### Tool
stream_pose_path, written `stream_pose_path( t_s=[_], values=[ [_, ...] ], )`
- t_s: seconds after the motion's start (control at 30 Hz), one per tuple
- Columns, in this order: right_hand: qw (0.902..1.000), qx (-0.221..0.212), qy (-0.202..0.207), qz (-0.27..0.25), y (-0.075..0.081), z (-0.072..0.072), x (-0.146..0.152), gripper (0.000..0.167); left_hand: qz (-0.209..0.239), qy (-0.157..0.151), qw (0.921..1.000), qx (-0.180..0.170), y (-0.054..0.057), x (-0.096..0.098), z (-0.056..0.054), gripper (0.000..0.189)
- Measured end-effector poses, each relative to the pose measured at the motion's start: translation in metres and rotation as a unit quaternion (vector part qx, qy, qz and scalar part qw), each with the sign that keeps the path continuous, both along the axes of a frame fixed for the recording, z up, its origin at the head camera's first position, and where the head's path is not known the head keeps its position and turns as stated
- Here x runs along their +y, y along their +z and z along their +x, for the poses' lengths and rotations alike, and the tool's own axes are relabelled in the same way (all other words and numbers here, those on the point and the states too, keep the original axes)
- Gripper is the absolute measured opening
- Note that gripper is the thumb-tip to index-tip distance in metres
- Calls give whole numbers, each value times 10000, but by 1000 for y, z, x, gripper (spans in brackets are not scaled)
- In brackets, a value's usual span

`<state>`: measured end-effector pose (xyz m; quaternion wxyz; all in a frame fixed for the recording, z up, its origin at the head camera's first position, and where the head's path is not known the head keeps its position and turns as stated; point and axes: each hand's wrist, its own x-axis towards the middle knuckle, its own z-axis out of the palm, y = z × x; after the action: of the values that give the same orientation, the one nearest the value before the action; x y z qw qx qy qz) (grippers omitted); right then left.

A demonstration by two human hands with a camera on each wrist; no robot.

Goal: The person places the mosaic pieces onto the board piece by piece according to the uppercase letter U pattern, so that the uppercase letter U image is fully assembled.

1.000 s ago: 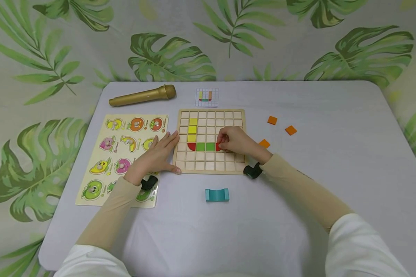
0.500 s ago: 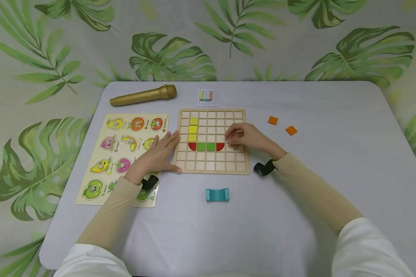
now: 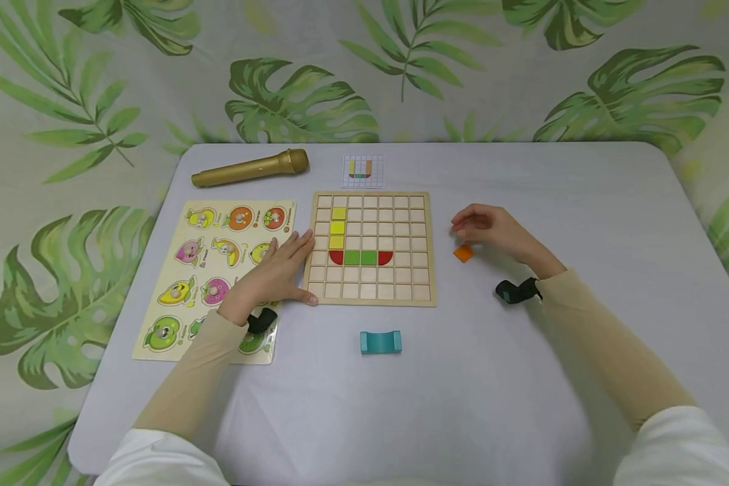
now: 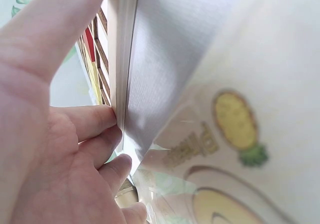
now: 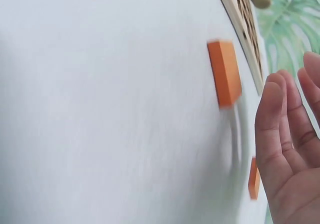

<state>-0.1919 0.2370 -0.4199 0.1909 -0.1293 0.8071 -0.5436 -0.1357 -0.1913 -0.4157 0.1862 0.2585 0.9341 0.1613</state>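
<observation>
The wooden grid board (image 3: 368, 291) lies mid-table in the head view. It bears a column of yellow square tiles (image 3: 337, 227), two green tiles (image 3: 361, 258) and a red rounded tile (image 3: 385, 258) at each end of the green pair. My left hand (image 3: 273, 273) touches the board's left edge with spread fingers and thumb; the left wrist view shows fingertips against that edge. Right of the board, my right hand (image 3: 495, 233) hovers with loosely bent fingers, holding nothing. Just below its fingertips lies an orange square tile (image 3: 462, 253). The right wrist view shows two orange tiles, one nearer (image 5: 225, 74).
A fruit puzzle board (image 3: 185, 263) lies left, partly under my left forearm. Behind are a gold toy microphone (image 3: 252, 168) and a pattern card (image 3: 362, 171). A teal block (image 3: 381, 342) sits in front of the grid board.
My right hand has left the red tile in the board's grid and moved right to the orange tiles, covering some in the head view. My left hand has stayed put.
</observation>
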Motion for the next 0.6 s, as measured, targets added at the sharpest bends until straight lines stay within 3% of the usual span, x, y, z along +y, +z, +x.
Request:
stream_pose_path(
  t_s=[0.3,0.6],
  values=[
    [9991,57,-357,209,-1,5,28,32,-49,0,10000,-1,-1,0,-1,117],
    [9999,108,18,-19,-7,7,24,30,-30,-3,10000,16,-2,0,-1,117]
  ],
)
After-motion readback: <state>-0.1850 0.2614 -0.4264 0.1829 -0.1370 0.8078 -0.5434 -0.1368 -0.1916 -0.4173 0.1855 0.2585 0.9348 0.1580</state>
